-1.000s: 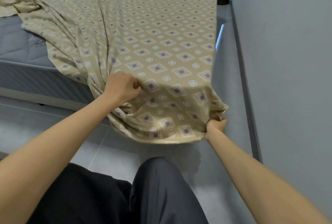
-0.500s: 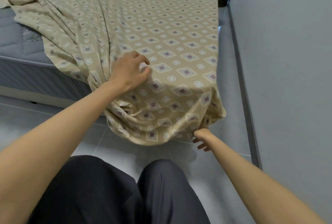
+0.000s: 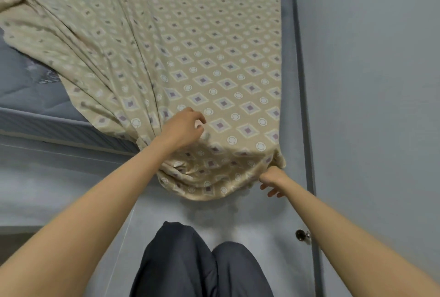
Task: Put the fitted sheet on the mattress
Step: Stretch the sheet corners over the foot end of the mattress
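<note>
A second ago both fists were bunched in the cloth at the near corner; now the left hand (image 3: 182,127) has let go and sits on top of the bed with its fingers loosely curled and parted, fingertips just brushing the fabric, while the right hand (image 3: 273,178) has dropped to the hanging hem, a couple of fingers splayed free below it and the rest tucked under the fold, so I cannot tell whether it is pinching the edge or only pushing up against it. The fitted sheet (image 3: 209,63) lies smooth along the right side of the mattress (image 3: 26,96), close to the wall (image 3: 369,82), but on the left it is pulled into long diagonal pleats that leave the grey top bare there. Its near corner droops over the mattress end in a soft, slightly shiny bundle above the floor (image 3: 59,177). To my eye this is light, limp cloth with a slick finish: it will slide through an open palm and bunch instead of holding any shape. The sensible hold is on the gathered hem of that drooping corner, fingers hooked inside the pocket, stretching it down and under the mattress corner, with the other hand pinning the top so the sheet does not creep back.
</note>
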`<state>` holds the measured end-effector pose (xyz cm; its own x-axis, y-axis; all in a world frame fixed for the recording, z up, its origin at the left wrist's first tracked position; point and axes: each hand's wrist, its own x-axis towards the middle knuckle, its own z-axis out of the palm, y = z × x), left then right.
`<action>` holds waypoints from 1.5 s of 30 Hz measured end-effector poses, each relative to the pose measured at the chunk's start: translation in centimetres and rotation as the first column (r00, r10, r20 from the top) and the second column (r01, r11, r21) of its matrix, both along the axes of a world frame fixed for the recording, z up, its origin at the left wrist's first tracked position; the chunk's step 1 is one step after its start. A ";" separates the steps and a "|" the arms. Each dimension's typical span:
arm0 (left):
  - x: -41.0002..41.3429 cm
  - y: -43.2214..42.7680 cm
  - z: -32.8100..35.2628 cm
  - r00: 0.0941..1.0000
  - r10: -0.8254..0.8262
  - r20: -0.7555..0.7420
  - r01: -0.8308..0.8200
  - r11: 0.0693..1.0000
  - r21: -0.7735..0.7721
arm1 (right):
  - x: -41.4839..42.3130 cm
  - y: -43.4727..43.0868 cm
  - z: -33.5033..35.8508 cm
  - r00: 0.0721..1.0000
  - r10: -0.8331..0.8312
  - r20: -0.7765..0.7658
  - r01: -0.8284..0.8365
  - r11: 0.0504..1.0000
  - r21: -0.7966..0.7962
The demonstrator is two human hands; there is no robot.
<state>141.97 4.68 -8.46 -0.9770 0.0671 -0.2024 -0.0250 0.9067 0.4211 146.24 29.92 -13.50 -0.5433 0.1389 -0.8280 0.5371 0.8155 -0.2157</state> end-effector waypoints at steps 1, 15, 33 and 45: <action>0.2 -0.5 1.9 0.999 0.039 0.029 -0.040 0.999 0.025 | -0.3 -0.3 2.1 1.000 -0.004 -0.002 0.004 1.000 -0.010; 4.1 -14.0 31.2 0.903 0.370 0.217 -0.408 0.898 0.166 | -5.1 -14.2 33.4 0.999 -0.042 -0.011 0.037 0.957 -0.288; -6.6 -34.1 43.8 0.790 0.586 0.182 -0.614 0.751 0.243 | -19.0 -36.0 41.7 0.993 0.080 -0.085 -0.103 0.945 -0.312; -14.3 -47.7 39.3 0.705 0.664 0.248 -0.704 0.698 0.131 | -30.0 -49.0 38.4 0.975 0.210 -0.078 -0.224 0.912 -0.344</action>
